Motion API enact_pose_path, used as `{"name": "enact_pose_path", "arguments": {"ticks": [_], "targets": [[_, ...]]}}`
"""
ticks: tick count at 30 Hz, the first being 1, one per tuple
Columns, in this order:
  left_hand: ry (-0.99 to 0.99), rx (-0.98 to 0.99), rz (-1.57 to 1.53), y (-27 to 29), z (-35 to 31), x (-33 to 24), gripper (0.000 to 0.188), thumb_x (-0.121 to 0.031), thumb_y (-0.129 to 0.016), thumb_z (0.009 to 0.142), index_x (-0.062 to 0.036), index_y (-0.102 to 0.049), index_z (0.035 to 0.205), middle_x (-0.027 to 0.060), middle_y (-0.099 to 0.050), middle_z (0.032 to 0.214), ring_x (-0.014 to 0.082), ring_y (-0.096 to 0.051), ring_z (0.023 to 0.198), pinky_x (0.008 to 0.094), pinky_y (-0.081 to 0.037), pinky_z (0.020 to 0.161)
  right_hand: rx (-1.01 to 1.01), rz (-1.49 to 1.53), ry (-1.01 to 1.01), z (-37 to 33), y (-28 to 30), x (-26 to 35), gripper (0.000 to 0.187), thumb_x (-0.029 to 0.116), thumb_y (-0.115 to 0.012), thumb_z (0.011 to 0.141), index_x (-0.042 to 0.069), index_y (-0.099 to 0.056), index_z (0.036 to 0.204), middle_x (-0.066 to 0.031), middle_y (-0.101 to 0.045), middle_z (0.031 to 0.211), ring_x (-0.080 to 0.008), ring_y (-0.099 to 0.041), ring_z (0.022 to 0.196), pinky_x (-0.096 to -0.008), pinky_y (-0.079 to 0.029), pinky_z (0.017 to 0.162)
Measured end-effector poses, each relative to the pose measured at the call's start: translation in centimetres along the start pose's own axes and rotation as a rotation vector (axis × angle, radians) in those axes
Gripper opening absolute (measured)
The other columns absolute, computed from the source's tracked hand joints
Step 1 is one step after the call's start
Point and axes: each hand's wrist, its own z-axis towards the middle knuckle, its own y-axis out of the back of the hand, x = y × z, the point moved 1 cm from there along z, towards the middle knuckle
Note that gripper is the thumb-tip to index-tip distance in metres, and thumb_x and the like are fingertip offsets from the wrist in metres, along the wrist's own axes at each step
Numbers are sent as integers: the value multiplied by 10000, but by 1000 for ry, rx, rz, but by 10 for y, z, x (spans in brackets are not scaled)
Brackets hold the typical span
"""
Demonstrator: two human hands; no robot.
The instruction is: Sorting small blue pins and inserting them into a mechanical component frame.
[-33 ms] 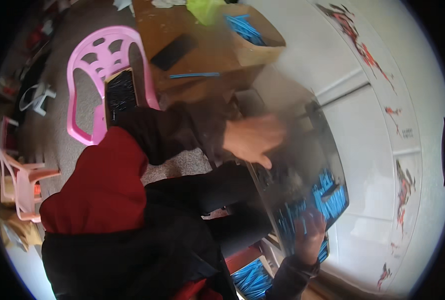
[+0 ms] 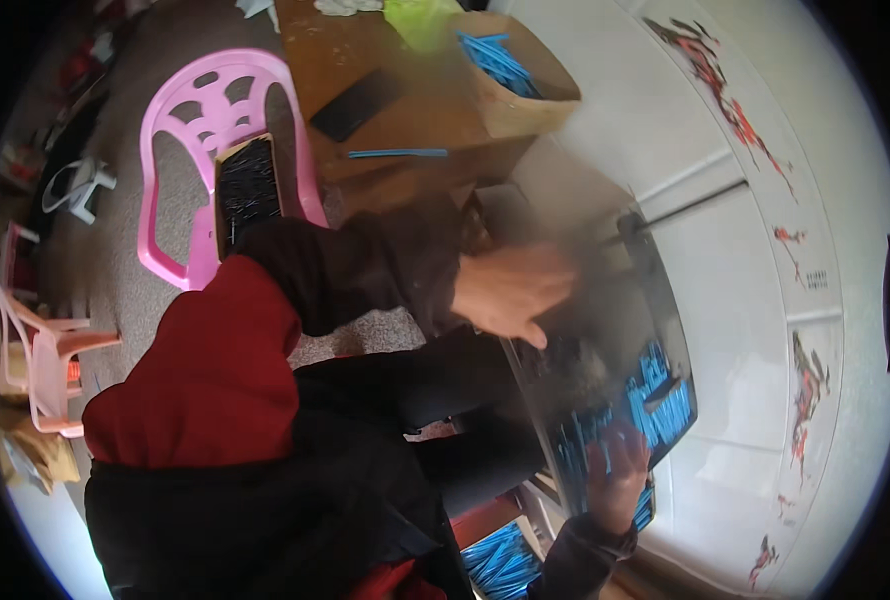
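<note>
My left hand point(image 2: 513, 290) hovers over a dark work surface point(image 2: 655, 270), its fingers stretched out and its thumb apart, with nothing seen in it. Haze blurs its fingertips and the dark clutter beneath them. Lower right, my right hand point(image 2: 617, 475) has bent fingers among many thin blue sticks point(image 2: 668, 412) on the same surface. A slim blue strip shows between those fingers, seemingly a stick in their grip, though the view there is smeared. Below, beside my right forearm, an open box holds more blue sticks point(image 2: 502, 562).
A pink plastic chair point(image 2: 150, 190) carries a shallow box of thin black pieces point(image 2: 248, 190). On the brown table point(image 2: 425, 115) are a cardboard box point(image 2: 533, 118) of blue sticks, a lone blue stick point(image 2: 397, 153) and a flat black object point(image 2: 355, 103). A tiled wall point(image 2: 735, 370) bounds the right side.
The whole view has shifted very slightly, the table and chair sitting a little further right. Both hands stay nearly where they were.
</note>
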Motion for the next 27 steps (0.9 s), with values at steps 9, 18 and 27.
{"name": "enact_pose_path", "arguments": {"ticks": [9,18,27], "targets": [[359,-790,-509,53,-59,44,309,-199,-679,795,-36,-615,1048,121,-585,1011,302,-566,948,381,-453,847,-14,54,-74,-1,4,12,142,-54,-630,740,-13,-587,869,-153,-610,867,-334,-582,787,-400,-458,679],[425,-637,383,16,-161,147,189,-174,-687,770,-67,-624,912,118,-530,837,287,-561,802,409,-446,675,-42,120,-78,2,3,10,121,-70,-632,718,-22,-605,825,-150,-590,762,-314,-581,661,-375,-464,585],[-250,-344,-169,48,-2,-42,106,-130,-665,765,-69,-586,728,71,-517,668,250,-581,593,369,-464,493,-313,-267,214,22,-1,63,346,25,-608,674,-60,-607,1009,-192,-556,966,-354,-571,898,-443,-470,779]]}}
